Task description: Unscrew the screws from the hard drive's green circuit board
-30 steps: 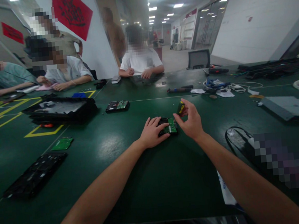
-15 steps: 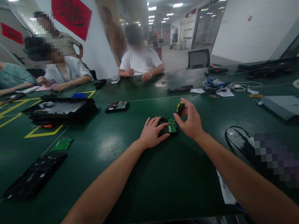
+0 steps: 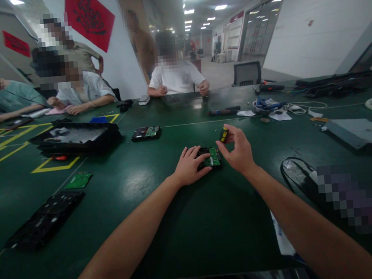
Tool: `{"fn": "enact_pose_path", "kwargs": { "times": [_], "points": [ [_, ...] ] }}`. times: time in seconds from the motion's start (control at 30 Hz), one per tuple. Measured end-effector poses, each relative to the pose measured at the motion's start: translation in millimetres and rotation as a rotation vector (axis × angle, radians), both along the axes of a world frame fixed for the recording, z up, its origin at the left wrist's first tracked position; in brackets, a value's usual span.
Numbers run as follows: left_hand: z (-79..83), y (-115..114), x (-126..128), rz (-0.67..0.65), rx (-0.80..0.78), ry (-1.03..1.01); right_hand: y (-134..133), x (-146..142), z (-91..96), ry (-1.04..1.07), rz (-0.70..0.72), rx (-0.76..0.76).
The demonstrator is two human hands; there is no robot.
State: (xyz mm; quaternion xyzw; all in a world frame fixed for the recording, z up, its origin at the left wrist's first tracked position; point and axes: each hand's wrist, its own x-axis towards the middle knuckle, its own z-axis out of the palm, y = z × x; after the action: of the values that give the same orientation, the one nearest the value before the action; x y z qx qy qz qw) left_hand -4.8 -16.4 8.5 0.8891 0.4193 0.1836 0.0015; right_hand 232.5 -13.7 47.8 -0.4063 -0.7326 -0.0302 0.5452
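A hard drive (image 3: 214,158) with a green circuit board on top lies on the dark green table (image 3: 181,231) in front of me. My left hand (image 3: 191,165) grips its left part, the thumb along the near edge and the other fingers over the top and far side, partly hiding it. Between the thumb and fingers of my right hand (image 3: 239,150), above the drive's right end, is a small screwdriver (image 3: 223,134) with a black and yellow handle. Its shaft and tip are too fine to make out.
Another hard drive (image 3: 146,133) lies farther off. To the left are a black tray (image 3: 75,138), a green circuit board (image 3: 79,180) and a black frame (image 3: 46,219). Cables (image 3: 272,105) and a grey metal box (image 3: 357,132) lie to the right. Co-workers sit across the table.
The screwdriver handle has turned slightly in my right hand, its yellow marking showing differently. My left hand keeps its place on the hard drive. The co-worker opposite has raised one hand sideways.
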Motion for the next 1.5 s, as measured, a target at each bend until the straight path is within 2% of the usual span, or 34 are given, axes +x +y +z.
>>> {"fn": "enact_pose_path", "kwargs": {
  "times": [0.17,0.37,0.53,0.77,0.97,1.17,1.37,1.5],
  "points": [
    [0.2,0.0,-0.1,0.005,-0.003,0.000,-0.2,-0.5,0.8,0.039,0.044,-0.052],
    [-0.6,0.1,0.6,0.009,0.004,0.002,-0.9,-0.6,3.8,0.014,-0.002,0.020],
    [-0.9,0.1,0.3,0.006,0.009,0.005,0.0,-0.1,2.9,0.041,0.045,-0.064],
    [0.2,-0.2,0.5,0.002,0.002,0.002,1.7,1.6,3.1,-0.006,-0.026,0.000],
    [0.4,-0.2,0.9,0.000,-0.003,-0.007,2.3,1.5,2.5,0.030,0.036,-0.085],
    [1.0,-0.7,3.6,0.024,-0.011,-0.014,1.7,-0.2,2.2,-0.013,-0.041,-0.016],
    [0.8,-1.7,3.8,0.029,-0.001,-0.001,1.0,0.2,0.8,-0.009,0.025,-0.040],
    [0.0,-1.6,3.8,0.029,0.012,0.002,-0.7,-0.9,2.3,-0.004,-0.028,-0.014]
  ]
}}
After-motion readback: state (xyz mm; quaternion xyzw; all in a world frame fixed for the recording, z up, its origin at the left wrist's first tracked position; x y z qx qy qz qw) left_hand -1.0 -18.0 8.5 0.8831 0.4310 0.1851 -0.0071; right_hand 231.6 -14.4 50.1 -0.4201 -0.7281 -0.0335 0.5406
